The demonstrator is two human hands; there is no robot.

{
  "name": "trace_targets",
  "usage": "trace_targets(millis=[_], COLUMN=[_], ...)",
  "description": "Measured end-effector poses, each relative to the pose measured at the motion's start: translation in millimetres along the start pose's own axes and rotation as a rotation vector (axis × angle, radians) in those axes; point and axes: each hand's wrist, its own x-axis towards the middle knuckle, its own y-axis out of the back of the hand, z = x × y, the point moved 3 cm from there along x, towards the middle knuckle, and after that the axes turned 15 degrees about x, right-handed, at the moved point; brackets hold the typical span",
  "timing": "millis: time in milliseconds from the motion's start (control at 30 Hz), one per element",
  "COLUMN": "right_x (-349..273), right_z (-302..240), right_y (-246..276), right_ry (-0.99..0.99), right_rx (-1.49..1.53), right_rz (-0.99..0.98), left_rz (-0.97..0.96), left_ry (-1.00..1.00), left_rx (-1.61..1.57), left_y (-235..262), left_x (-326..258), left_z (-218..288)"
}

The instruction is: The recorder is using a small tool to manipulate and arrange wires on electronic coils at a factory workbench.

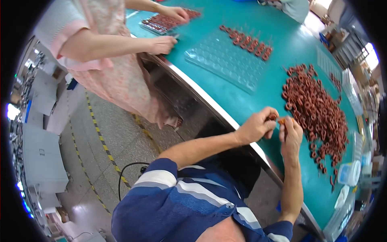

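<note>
My left hand [258, 126] is closed over the table's near edge, pinching a small reddish-brown ring-shaped coil [273, 117] between thumb and fingers. Close beside it, my right hand [291, 135] is also closed, with a small orange tip [281, 120] showing at its fingertips. Whether that tip is part of the same coil or a separate thing, I cannot tell. To the right of both hands lies a large loose pile of similar brown ring coils [316, 109], some with thin wire leads.
Farther along the green table [225, 99] lies a clear plastic tray [225, 58], with rows of coils [248, 43] at its far side. A co-worker [109, 52] at the left handles another coil-filled tray [163, 22]. A white tub [349, 173] stands beyond the pile.
</note>
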Motion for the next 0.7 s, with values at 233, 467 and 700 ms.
trace_targets(millis=[233,467,700], right_x=[-2.4,0.8,-0.3], right_z=[-0.5,-10.7,-12.9], right_y=[4.7,-3.2,-1.1], right_ry=[0.128,0.468,0.183], right_rx=[-0.163,-0.502,-0.321], right_rz=[0.030,-0.113,-0.089], left_rz=[-0.035,-0.133,-0.111], left_ry=[-0.017,0.108,0.061], left_rx=[-0.008,-0.214,0.262], left_y=[2.7,5.8,12.6], left_x=[-4.0,2.4,4.9], left_z=[2.2,6.7,11.8])
